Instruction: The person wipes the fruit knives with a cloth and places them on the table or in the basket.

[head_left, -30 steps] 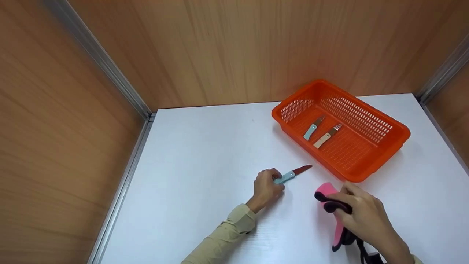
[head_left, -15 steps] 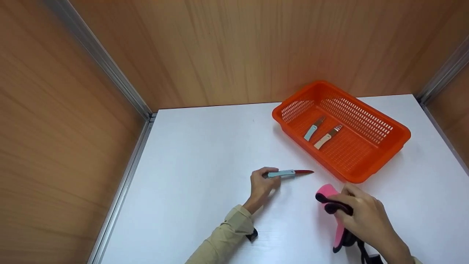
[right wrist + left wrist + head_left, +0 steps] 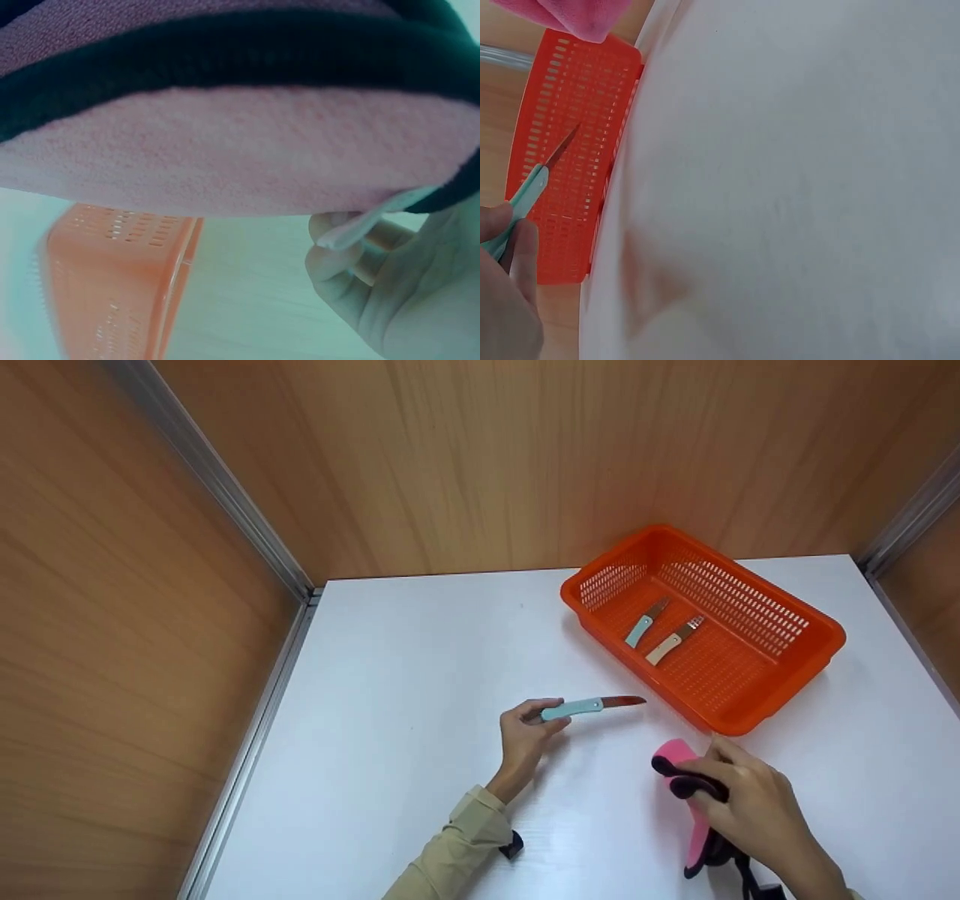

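Observation:
My left hand pinches the light blue handle of a small knife between thumb and fingers. The knife's reddish-brown blade points right, toward the basket, and its shadow falls on the table below. In the left wrist view the knife overlaps the basket wall. My right hand grips a folded pink cloth with black trim, just in front of the basket. That cloth fills the upper part of the right wrist view, with a pale tag by the fingers.
An orange slotted basket stands at the back right of the white table. Inside lie another light-blue-handled knife and a beige-handled fork-like utensil. Wood panels wall the back and sides.
My left hand has shifted slightly left with the knife and lifted it. The blade has swung from slanting away to nearly level, pointing right. The right hand and the cloth stay almost in place.

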Action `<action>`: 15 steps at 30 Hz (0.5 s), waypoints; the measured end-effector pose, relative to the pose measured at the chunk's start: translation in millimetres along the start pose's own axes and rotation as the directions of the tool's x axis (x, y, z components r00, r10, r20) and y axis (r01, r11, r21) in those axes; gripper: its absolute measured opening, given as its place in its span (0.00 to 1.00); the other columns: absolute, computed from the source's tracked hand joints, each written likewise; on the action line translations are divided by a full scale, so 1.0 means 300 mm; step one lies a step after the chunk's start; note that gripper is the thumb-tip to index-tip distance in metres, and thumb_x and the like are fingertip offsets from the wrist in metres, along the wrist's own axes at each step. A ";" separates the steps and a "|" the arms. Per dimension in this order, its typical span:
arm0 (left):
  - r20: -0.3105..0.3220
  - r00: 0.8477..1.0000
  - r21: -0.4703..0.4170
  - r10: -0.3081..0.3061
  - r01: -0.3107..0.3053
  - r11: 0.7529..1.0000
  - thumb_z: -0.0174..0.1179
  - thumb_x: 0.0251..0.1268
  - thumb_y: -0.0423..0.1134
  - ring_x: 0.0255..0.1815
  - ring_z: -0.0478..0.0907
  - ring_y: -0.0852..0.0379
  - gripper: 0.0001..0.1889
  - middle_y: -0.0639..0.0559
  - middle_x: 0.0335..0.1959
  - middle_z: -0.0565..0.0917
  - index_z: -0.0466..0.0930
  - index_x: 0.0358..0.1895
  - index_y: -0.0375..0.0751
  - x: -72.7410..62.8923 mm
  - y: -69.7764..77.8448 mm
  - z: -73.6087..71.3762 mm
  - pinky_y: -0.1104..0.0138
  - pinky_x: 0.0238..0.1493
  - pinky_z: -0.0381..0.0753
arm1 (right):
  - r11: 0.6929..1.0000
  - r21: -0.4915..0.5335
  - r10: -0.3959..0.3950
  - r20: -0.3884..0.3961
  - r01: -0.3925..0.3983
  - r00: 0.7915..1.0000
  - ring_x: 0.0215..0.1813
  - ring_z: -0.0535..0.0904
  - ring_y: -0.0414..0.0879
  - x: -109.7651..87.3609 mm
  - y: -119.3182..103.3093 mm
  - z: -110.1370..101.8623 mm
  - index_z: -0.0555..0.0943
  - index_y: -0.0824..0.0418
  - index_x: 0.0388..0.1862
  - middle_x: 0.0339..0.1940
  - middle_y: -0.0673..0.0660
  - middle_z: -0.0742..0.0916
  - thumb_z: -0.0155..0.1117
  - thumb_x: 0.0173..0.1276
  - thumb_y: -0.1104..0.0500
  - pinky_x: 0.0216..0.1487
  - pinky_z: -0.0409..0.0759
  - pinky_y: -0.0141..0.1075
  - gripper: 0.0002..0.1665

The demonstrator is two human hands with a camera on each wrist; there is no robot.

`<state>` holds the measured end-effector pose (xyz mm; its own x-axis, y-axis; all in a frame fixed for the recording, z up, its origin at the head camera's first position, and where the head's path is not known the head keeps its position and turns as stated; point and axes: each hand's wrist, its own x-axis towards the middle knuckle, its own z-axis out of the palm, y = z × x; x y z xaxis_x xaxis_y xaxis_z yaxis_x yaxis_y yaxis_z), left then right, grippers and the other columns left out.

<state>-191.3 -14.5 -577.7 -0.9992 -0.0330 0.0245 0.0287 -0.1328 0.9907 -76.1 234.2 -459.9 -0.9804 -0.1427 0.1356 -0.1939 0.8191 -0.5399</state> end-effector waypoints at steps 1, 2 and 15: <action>0.005 1.000 -0.012 0.005 -0.005 1.000 0.69 0.45 0.22 0.46 0.81 0.39 0.16 0.37 0.43 0.84 0.83 0.42 0.28 -0.004 0.008 -0.003 0.65 0.43 0.84 | 1.000 0.003 0.004 0.000 -0.004 1.000 0.27 0.70 0.41 0.000 0.001 0.000 0.88 0.53 0.39 0.26 0.46 0.71 0.78 0.46 0.64 0.26 0.78 0.26 0.18; 0.010 1.000 -0.021 0.012 -0.012 1.000 0.69 0.45 0.21 0.46 0.81 0.39 0.16 0.36 0.43 0.83 0.83 0.42 0.28 -0.009 0.015 -0.006 0.64 0.43 0.84 | 1.000 0.006 0.003 -0.002 -0.003 1.000 0.27 0.70 0.41 -0.001 0.002 0.000 0.88 0.53 0.39 0.26 0.46 0.71 0.78 0.46 0.64 0.26 0.78 0.26 0.18; 0.064 0.995 -0.120 0.076 -0.068 0.990 0.72 0.45 0.25 0.44 0.82 0.41 0.16 0.43 0.42 0.85 0.85 0.41 0.35 -0.082 0.086 -0.036 0.59 0.44 0.84 | 0.996 -0.001 -0.091 -0.197 0.092 0.976 0.26 0.69 0.40 -0.001 0.011 0.003 0.87 0.59 0.38 0.27 0.44 0.74 0.79 0.40 0.71 0.22 0.76 0.25 0.22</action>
<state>-165.8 -27.7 -554.2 -0.9939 0.0208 0.1083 0.0998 -0.2480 0.9636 -76.6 236.3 -462.4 -0.9328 -0.1041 0.3450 -0.2835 0.8031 -0.5241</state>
